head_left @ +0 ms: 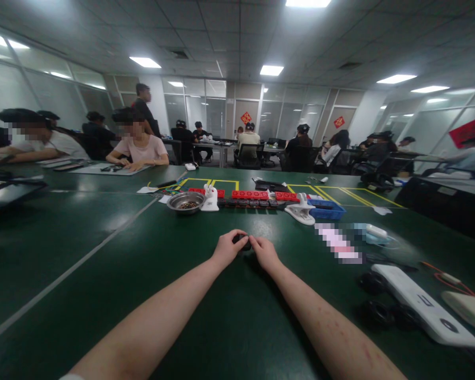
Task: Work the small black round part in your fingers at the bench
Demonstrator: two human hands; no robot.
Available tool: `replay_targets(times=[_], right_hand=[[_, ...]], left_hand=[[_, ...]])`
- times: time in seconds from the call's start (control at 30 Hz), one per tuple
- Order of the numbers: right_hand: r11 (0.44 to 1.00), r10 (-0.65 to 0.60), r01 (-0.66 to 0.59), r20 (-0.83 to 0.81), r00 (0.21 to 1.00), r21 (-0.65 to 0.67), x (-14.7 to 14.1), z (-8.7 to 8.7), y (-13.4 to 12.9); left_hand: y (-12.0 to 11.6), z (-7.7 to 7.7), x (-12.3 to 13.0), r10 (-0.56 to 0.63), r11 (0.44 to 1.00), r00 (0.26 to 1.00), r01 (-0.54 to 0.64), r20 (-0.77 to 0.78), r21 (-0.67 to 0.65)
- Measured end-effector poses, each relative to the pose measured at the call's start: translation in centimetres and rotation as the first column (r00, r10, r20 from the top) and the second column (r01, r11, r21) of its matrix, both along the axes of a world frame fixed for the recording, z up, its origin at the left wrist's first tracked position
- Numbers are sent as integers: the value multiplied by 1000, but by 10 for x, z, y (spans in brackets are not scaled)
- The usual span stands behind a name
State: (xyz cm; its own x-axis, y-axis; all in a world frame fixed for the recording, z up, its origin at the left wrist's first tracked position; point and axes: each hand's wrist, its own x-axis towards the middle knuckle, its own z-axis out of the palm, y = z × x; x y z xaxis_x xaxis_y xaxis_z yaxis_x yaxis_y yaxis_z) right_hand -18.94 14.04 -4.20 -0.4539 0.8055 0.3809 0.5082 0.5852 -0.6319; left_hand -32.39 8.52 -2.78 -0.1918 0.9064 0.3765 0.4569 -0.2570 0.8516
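The small black block is between the two hands, in front of the person and just above the green bench or maybe resting on it; I can't tell which. The left hand is curled around it, with the thumb and fingers closed on its left side. The right hand has its fingers bent and their tips at the block's right end. I can't tell if they pinch it or only touch it.

The block looks light and hard, so it should not bend or squash. It may be smooth and a bit slippery. Its two ends look like the best places to hold, with a soft pinch, because small parts could break.

Farther back on the bench is a round metal bowl. Many tiny brown and shiny bits lie in the bottom, too small to name. A white stand is just beside it. To the right is a blue basket with something dark inside; I can't tell what. Between them are red trays with round marks, and a row of black pieces in front.
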Motion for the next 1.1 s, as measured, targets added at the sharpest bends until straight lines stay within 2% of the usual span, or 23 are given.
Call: replay_targets(times=[0.1, 0.17, 0.27, 0.4, 0.53, 0.67, 0.77, 0.9, 1.03, 1.1], right_hand=[[999, 36, -35, -28, 999, 36, 0, 1, -1], [996, 64, -61, -46, 997, 58, -1, 1, -2], [993, 92, -87, -72, 993, 74, -1, 2, -3], [999, 14, -11, -68, 998, 41, 0, 1, 0], [999, -50, 50, -23, 998, -17, 4, -2, 5], [999, 17, -15, 50, 999, -46, 3, -3, 2], [998, 54, -53, 76, 996, -16, 2, -1, -2], [995, 86, -91, 85, 993, 51, 1, 3, -7], [980, 136, -142, 52, 989, 143, 2, 6, -11], [982, 120, -124, 34, 992, 144, 1, 6, -11]], left_hand=[[5, -4, -1, -3, 997, 989, 15, 148, -80], [9, -8, -2, 0, 993, 981, 23, 193, -119], [13, -11, -3, 5, 992, 981, 20, 195, -123], [9, -4, -2, -4, 995, 986, 21, 165, -100], [2, 4, -1, 12, 999, 1000, -12, 1, -31], [0, 5, -1, 11, 1000, 995, -10, -94, 10], [1, 2, -2, 11, 1000, 999, -11, -51, 3], [7, -3, -5, 42, 996, 996, -36, 74, -82], [13, -5, -8, 54, 992, 993, -42, 105, -120], [13, -6, -8, 47, 991, 992, -32, 116, -126]])
